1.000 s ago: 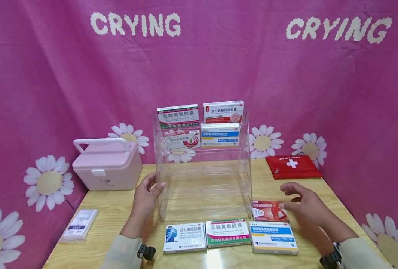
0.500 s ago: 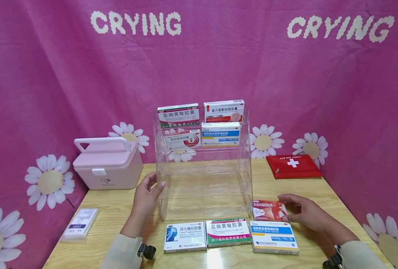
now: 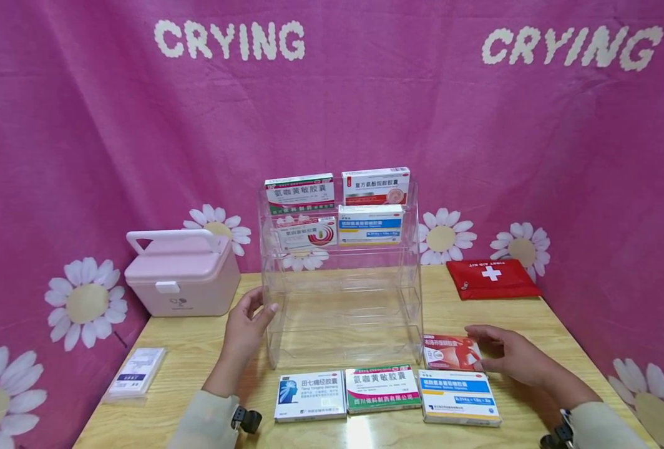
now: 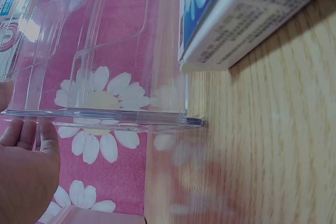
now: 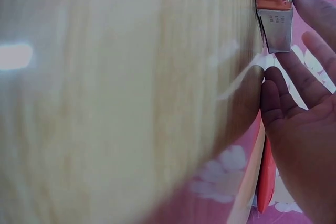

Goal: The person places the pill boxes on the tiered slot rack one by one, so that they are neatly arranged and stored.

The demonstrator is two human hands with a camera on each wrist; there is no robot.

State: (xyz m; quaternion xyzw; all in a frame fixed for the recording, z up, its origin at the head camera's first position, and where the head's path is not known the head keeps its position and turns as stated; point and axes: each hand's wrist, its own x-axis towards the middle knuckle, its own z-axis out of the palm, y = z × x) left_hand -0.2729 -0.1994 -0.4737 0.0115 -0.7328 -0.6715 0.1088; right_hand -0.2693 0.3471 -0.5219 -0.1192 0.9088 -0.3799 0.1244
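Note:
My left hand [image 3: 243, 327] holds the left side edge of a clear plastic display stand [image 3: 343, 252], thumb in front and fingers behind, as the left wrist view also shows. My right hand [image 3: 516, 357] pinches the right end of a red medicine box [image 3: 449, 352] lying flat beside the stand's right foot. Its thumb is at the near edge and its index finger at the far one. In front of the stand lie a white-and-blue box [image 3: 311, 397], a green-and-magenta box [image 3: 384, 388] and a blue-and-white box [image 3: 458, 397]. Several medicine boxes fill the stand's two upper tiers.
A pink handled case [image 3: 183, 277] stands at the back left of the wooden table [image 3: 197, 349]. Nearer on that side lies a small stack of white cards or packs [image 3: 135, 373]. A red first aid pouch [image 3: 493, 279] is at the back right. Pink cloth hangs behind.
My right hand has come down to the red box, its fingers closing on the right end. My left hand stays at the stand's edge, and the boxes have not moved.

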